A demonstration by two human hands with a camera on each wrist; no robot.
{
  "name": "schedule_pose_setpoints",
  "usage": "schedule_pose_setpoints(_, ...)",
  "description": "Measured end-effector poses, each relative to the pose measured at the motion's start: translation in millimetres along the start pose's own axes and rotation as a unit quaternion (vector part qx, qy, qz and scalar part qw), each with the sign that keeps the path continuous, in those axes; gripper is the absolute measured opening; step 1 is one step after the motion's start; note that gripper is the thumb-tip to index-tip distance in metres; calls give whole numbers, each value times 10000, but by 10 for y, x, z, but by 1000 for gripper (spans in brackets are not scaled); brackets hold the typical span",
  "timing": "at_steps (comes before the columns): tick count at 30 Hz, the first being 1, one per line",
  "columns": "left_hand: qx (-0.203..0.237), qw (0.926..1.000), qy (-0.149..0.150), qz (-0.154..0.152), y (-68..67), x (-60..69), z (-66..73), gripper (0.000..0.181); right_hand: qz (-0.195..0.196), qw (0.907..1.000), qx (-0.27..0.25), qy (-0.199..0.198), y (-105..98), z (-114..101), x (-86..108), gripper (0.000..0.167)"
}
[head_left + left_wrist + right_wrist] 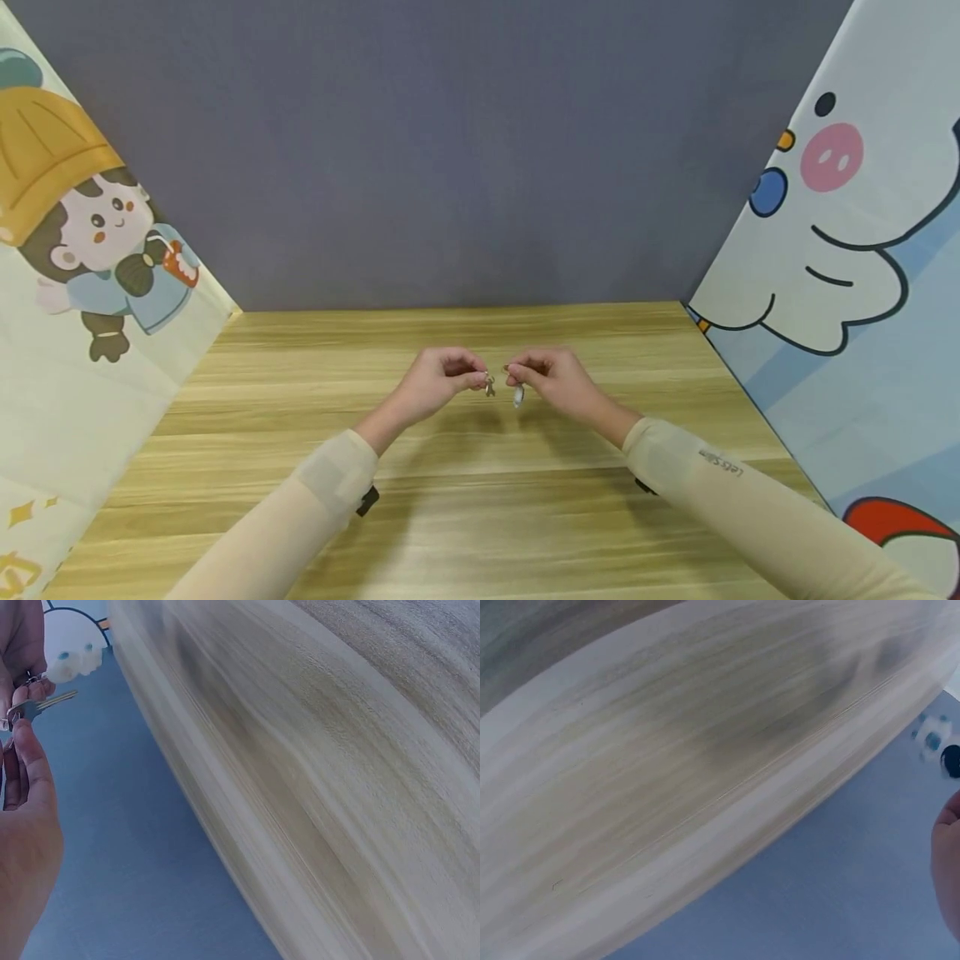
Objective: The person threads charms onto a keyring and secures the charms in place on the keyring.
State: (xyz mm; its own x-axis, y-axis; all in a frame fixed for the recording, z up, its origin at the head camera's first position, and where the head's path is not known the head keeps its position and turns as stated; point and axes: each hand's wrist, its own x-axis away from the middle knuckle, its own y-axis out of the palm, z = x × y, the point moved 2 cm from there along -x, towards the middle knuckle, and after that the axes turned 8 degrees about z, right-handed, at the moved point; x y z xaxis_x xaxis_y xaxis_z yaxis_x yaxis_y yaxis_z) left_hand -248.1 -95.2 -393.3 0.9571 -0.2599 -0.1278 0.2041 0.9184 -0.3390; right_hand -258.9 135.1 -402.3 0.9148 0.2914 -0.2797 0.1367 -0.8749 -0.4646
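Observation:
Above the middle of the table, my left hand (441, 382) pinches a small metal key (490, 387) between thumb and fingers. The left wrist view shows the key's toothed blade (58, 700) pointing away from the fingertips, with a bit of metal ring at its head. Close by on the right, my right hand (557, 382) pinches a keychain with a small white charm (518, 395) hanging below the fingers. That charm (73, 664) has teal spots in the left wrist view. Only an edge of the right hand (948, 862) enters the right wrist view.
A wood-grain table (480, 517) lies under both hands. Behind it stands a plain grey-blue panel (465, 158). Cartoon-printed panels close off the left side (45, 400) and the right side (825, 275).

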Motion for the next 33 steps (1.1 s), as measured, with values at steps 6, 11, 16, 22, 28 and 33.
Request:
schedule_pose_setpoints(6,-56,10000,-31,-1,-3,6,-17,10,-278,9989,-140,343,12,-5,18,18)
schedule_pose_setpoints(11,-53,9999,-88,-22,0,7,-20,9,-333,9984,-141,433,25,-58,32,18)
schedule_pose_setpoints(16,-30,10000,-52,-70,10,17,-16,9,-374,9980,-167,487,34,-81,45,19)
schedule_pose_setpoints(22,-34,9999,51,-96,24,22,-18,11,-492,9975,-237,440,48,-65,50,20)
schedule_pose_setpoints(28,149,9993,44,-339,34,27,-31,13,-542,9974,-339,342,67,-65,53,20)
schedule_pose_setpoints(33,0,9986,197,-491,24,50,-26,16,-532,9978,-373,122,68,-86,64,20)
